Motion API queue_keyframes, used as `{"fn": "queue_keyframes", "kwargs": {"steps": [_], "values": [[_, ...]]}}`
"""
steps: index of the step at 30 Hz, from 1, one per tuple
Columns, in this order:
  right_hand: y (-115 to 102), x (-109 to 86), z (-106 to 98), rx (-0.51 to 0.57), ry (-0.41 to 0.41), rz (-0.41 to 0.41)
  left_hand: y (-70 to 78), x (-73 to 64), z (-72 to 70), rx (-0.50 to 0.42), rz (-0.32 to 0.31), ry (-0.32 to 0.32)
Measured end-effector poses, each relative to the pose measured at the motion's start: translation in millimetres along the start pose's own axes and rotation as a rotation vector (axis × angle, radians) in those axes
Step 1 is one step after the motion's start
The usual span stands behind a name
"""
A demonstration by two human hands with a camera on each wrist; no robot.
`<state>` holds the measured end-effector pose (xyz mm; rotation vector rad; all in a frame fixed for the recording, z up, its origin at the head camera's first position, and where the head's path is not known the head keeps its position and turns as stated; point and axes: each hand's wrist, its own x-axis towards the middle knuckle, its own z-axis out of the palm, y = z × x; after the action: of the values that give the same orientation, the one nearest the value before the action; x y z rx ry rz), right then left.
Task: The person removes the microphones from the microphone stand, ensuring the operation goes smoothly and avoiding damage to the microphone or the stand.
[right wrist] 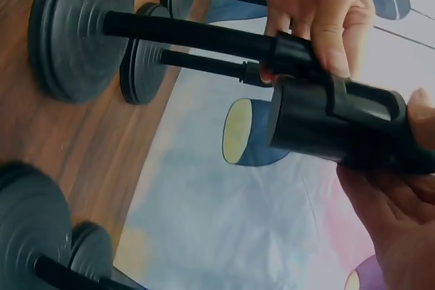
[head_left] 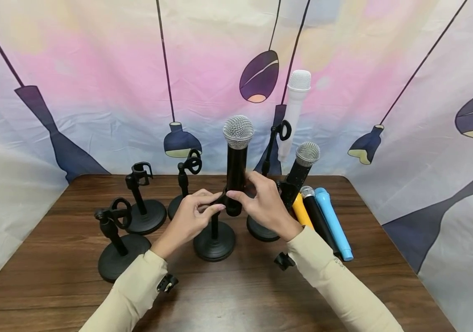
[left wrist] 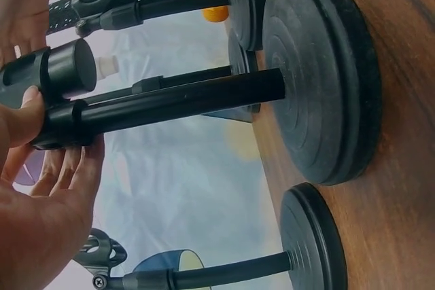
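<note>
A black microphone (head_left: 235, 173) with a silver mesh head stands upright in the middle of the head view. My right hand (head_left: 267, 203) grips its body between thumb and fingers. Just left of it, my left hand (head_left: 188, 216) pinches the top of a black desk stand (head_left: 215, 244), near its clip. In the right wrist view the clip (right wrist: 338, 96) lies against the microphone's side, around its lower body. The microphone's lower end (left wrist: 83, 67) projects past the clip beside the pole (left wrist: 183, 105). Fingers hide part of the clip.
Left are several stands with bare clips, including a front one (head_left: 118, 251) and one behind (head_left: 147, 216). At right, a speckled microphone (head_left: 296, 177) sits in a stand; a white microphone (head_left: 292, 115) rises behind. Yellow (head_left: 301, 212), black (head_left: 321, 223) and blue (head_left: 335, 226) microphones lie on the table.
</note>
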<state>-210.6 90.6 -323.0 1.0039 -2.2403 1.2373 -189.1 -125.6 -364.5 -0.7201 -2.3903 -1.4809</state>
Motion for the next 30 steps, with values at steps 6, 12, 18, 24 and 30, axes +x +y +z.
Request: {"fn": "queue_keyframes", "kwargs": {"steps": [6, 12, 18, 24, 30], "values": [[-1.3, -2.1, 8.2, -0.069, 0.116, -0.031, 2.1, 1.2, 0.8, 0.027, 0.008, -0.008], [-2.5, -2.2, 12.7, -0.070, 0.157, -0.032, 2.0, 2.3, -0.2, 0.054, 0.018, -0.002], [-2.2, -1.4, 15.0, -0.070, 0.177, -0.058, 1.3, 2.5, -1.2, 0.051, 0.021, -0.005], [-2.9, -0.7, 14.1, -0.044, 0.168, -0.057, 1.4, 1.8, -2.2, 0.042, 0.018, -0.008], [-0.6, -3.2, 6.7, 0.090, 0.050, 0.022, 0.2, 1.9, -3.5, 0.052, 0.030, -0.012]]}}
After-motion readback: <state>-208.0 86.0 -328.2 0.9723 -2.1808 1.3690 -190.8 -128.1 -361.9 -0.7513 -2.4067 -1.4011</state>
